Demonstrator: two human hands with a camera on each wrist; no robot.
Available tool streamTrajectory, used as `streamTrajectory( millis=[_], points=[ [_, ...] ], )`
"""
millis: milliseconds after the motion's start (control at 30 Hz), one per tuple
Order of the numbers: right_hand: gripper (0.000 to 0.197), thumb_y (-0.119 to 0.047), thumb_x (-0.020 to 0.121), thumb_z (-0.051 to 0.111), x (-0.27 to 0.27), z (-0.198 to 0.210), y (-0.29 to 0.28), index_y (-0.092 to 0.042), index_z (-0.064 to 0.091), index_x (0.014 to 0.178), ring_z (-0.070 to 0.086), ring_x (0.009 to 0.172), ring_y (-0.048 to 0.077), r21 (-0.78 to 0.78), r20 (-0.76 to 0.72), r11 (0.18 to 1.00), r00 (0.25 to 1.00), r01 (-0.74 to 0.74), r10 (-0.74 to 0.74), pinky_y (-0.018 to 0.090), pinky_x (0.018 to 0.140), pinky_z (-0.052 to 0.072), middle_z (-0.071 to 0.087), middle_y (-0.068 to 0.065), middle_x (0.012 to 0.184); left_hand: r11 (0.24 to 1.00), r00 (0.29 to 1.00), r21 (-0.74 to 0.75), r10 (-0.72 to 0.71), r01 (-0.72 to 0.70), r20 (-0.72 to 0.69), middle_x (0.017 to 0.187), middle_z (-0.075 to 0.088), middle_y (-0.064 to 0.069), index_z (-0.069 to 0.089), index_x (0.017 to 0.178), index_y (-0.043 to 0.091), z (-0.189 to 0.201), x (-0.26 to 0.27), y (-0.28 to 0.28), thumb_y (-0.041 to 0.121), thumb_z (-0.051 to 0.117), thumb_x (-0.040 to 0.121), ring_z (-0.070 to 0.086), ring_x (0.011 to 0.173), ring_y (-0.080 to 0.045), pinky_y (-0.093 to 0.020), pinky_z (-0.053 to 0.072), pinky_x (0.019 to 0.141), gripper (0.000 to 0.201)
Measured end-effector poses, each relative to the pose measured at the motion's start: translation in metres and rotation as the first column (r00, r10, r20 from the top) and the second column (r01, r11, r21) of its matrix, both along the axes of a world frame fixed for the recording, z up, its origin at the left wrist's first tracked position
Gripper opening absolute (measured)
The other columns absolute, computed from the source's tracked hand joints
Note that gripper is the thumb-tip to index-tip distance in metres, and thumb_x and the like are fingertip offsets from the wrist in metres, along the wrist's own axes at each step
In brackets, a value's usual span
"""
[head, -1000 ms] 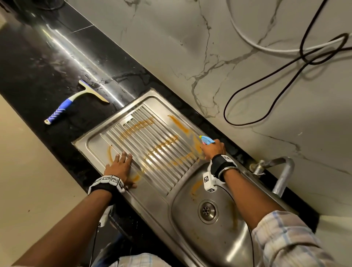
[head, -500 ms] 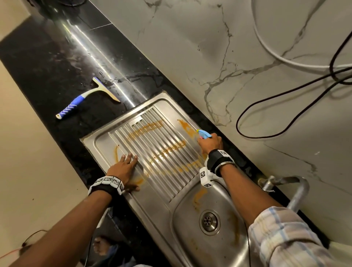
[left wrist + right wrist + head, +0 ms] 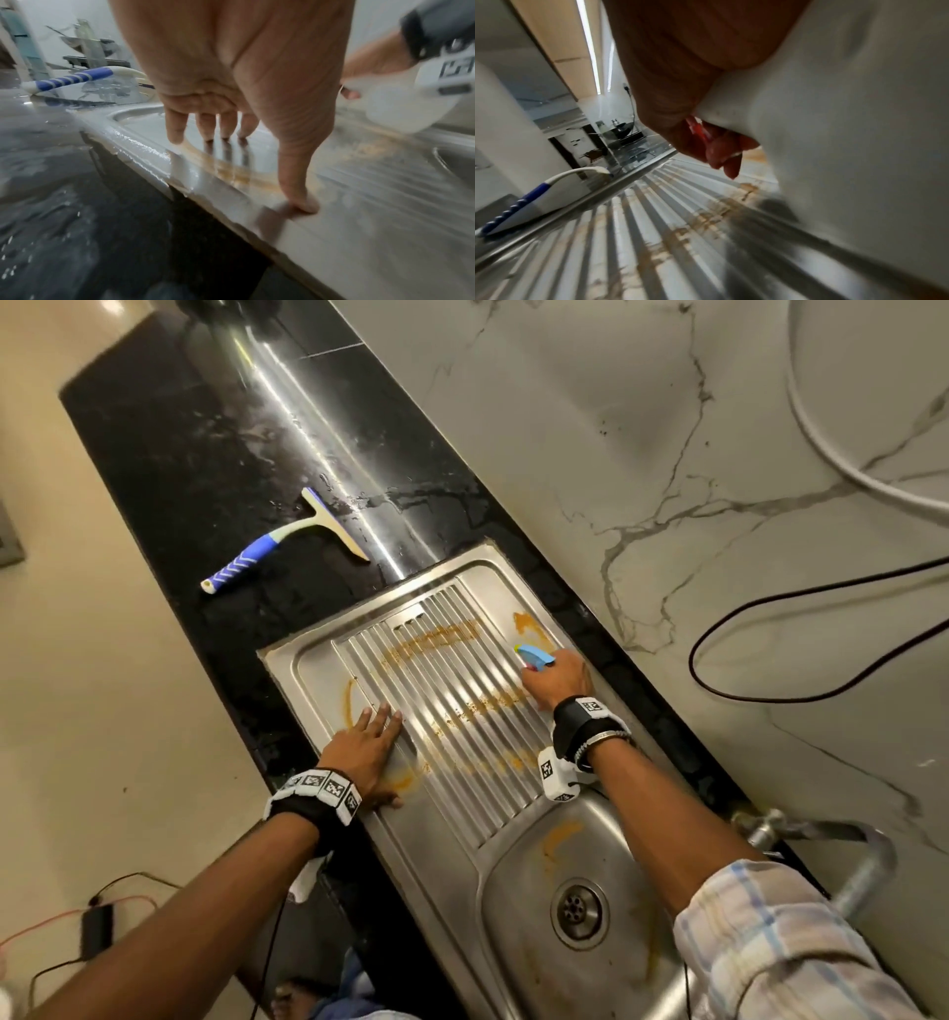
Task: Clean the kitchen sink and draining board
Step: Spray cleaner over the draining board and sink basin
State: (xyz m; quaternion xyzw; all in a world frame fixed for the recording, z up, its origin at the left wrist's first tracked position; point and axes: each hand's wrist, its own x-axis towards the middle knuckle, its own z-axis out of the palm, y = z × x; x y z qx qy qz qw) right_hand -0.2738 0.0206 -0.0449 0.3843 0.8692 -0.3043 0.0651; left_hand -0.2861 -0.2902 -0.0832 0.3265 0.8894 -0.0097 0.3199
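Note:
A steel draining board [image 3: 452, 670] with orange-brown streaks on its ribs joins a sink bowl [image 3: 518, 958] that carries the same stains. My left hand [image 3: 367, 742] lies flat, fingers straight, on the board's near edge; the left wrist view shows this left hand [image 3: 231, 105] pressing the stained metal [image 3: 359, 203]. My right hand [image 3: 562, 677] grips a white spray bottle, whose blue nozzle [image 3: 534, 655] sits over the board's back edge. The right wrist view shows the bottle [image 3: 847, 121], its red trigger [image 3: 698, 130] under my curled fingers [image 3: 721, 156], above the ribs [image 3: 654, 233].
A blue-and-white squeegee [image 3: 267, 552] lies on the wet black counter [image 3: 205, 454] left of the board. A metal tap [image 3: 821, 845] stands behind the bowl. Black [image 3: 770, 695] and white [image 3: 832, 459] cables hang on the marble wall. Floor wires lie at lower left.
My right hand has carried the spray bottle along the board's back edge, away from the bowl. The left hand stays flat in the same spot.

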Motion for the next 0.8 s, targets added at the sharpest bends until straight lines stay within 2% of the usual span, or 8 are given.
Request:
streamTrajectory(
  millis=[100,200,267,333,500,600,667,800],
  points=[
    [0.028,-0.036,0.079,0.062,-0.011,-0.003,-0.017,-0.007,0.061,0.080,0.059,0.063,0.029,-0.006,-0.063,1.000,0.998,-0.017,0.016,0.029,0.055,0.042,0.057,0.006,0.068,0.998,0.994,0.031,0.058,-0.055,-0.091,0.161,-0.016,-0.011,-0.013,0.154,0.017,-0.003,0.011,-0.017,0.073,0.058,0.076,-0.003,0.150,-0.029,-0.055,0.012,0.119,0.120],
    [0.020,-0.029,0.084,0.063,-0.021,-0.001,-0.030,-0.010,0.056,0.085,0.052,0.069,0.030,-0.002,-0.046,0.999,0.998,-0.054,0.054,0.031,0.063,0.042,0.055,0.008,0.078,0.982,0.972,-0.001,0.188,-0.190,-0.137,0.159,-0.022,-0.012,-0.016,0.153,0.014,-0.003,0.016,-0.040,0.082,0.048,0.075,-0.017,0.148,-0.027,-0.056,0.001,0.119,0.122],
    [0.021,-0.030,0.084,0.064,-0.028,-0.001,-0.036,-0.012,0.055,0.088,0.053,0.071,0.029,-0.018,-0.049,0.998,0.997,-0.052,0.051,0.031,0.065,0.043,0.055,0.007,0.080,0.968,0.960,-0.006,0.249,-0.252,-0.127,0.160,-0.022,-0.009,-0.014,0.153,0.011,-0.003,0.015,-0.050,0.089,0.037,0.072,-0.020,0.147,-0.024,-0.055,-0.004,0.117,0.123],
    [0.023,-0.033,0.082,0.064,-0.032,-0.001,-0.041,-0.012,0.057,0.089,0.057,0.072,0.029,-0.032,-0.062,0.999,0.998,-0.025,0.023,0.030,0.063,0.042,0.056,0.006,0.078,0.961,0.957,-0.001,0.277,-0.278,-0.086,0.160,-0.021,-0.006,-0.007,0.155,0.011,-0.004,0.015,-0.055,0.093,0.031,0.069,-0.018,0.148,-0.022,-0.055,-0.003,0.117,0.124],
    [0.024,-0.032,0.083,0.064,-0.036,0.000,-0.049,-0.011,0.057,0.093,0.056,0.070,0.027,-0.037,-0.032,0.997,0.998,-0.061,0.060,0.032,0.065,0.048,0.059,0.008,0.083,0.961,0.961,-0.017,0.277,-0.277,-0.018,0.160,-0.023,-0.005,-0.002,0.156,0.013,-0.005,0.013,-0.053,0.097,0.032,0.061,-0.018,0.148,-0.024,-0.057,0.002,0.119,0.132],
    [0.026,-0.035,0.081,0.065,-0.037,0.000,-0.057,-0.012,0.058,0.091,0.054,0.062,0.020,-0.058,-0.035,0.997,0.998,-0.051,0.049,0.033,0.065,0.052,0.056,0.003,0.075,0.962,0.963,-0.031,0.270,-0.271,-0.012,0.160,-0.023,-0.005,-0.002,0.156,0.012,-0.004,0.013,-0.052,0.098,0.032,0.059,-0.019,0.148,-0.026,-0.058,0.001,0.119,0.133],
    [0.026,-0.033,0.083,0.065,-0.036,0.002,-0.065,-0.011,0.059,0.094,0.057,0.067,0.022,-0.070,-0.029,0.995,0.997,-0.073,0.072,0.034,0.065,0.054,0.055,0.002,0.074,0.958,0.958,-0.026,0.287,-0.287,-0.008,0.160,-0.023,-0.004,-0.002,0.156,0.013,-0.003,0.014,-0.052,0.096,0.037,0.061,-0.019,0.148,-0.026,-0.060,0.002,0.118,0.132],
    [0.025,-0.034,0.081,0.065,-0.035,0.007,-0.081,-0.013,0.056,0.089,0.056,0.065,0.022,-0.065,-0.052,0.995,0.996,-0.082,0.079,0.029,0.058,0.045,0.058,0.004,0.075,0.951,0.951,-0.015,0.308,-0.308,0.009,0.160,-0.022,-0.005,-0.002,0.156,0.013,0.000,0.015,-0.050,0.092,0.045,0.063,-0.019,0.148,-0.026,-0.060,0.003,0.118,0.131]
  ],
)
